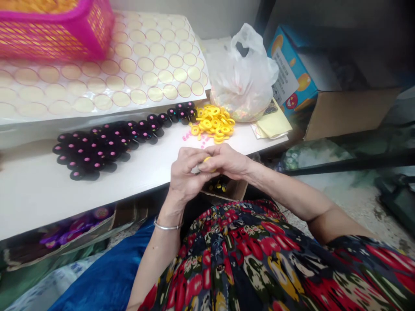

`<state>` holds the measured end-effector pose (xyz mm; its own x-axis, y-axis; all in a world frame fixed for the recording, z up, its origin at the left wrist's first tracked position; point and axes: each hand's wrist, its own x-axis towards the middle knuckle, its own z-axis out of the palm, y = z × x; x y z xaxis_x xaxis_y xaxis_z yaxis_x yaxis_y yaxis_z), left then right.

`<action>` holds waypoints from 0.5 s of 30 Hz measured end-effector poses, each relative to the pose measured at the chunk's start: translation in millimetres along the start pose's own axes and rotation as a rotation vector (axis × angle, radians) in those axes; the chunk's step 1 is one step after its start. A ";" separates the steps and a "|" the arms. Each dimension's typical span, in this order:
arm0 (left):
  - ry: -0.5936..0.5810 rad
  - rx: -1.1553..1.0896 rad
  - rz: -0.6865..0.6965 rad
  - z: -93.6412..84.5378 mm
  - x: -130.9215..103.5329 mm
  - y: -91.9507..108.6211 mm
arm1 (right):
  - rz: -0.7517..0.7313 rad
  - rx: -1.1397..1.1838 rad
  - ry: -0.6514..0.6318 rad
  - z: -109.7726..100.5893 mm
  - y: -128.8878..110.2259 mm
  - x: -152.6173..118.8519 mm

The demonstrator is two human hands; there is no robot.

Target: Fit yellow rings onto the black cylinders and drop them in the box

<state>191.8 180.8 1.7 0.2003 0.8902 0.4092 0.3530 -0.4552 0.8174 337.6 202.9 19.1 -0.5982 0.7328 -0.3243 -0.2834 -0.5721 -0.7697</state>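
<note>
Left hand (185, 172): pinching 1 small yellow piece (207, 159);
Right hand (229, 161): likewise, probably steadying;
Yellow plastic rings (214, 123): near, probably for reach

Recorded yellow on held piece (206, 159) and heaped rings (214, 122); pink on loose bits (186, 137). Noted black with pink dotting on round parts (92, 150). Found hot pink on basket (92, 32); cream circles, red-outlined, in rows on white sheet (147, 74). Logged silver on bracelet (167, 226); red, yellow, green print on dark shirt (243, 255).
</note>
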 end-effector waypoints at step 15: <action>-0.059 0.078 0.001 12.3 -6.1 29.0 | 0.008 0.138 -0.110 -17.3 23.9 -21.8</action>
<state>212.1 161.9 17.9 0.2535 0.8880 0.3837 0.4224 -0.4584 0.7820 356.8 179.7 -1.8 -0.6769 0.6875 -0.2628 -0.3740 -0.6288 -0.6817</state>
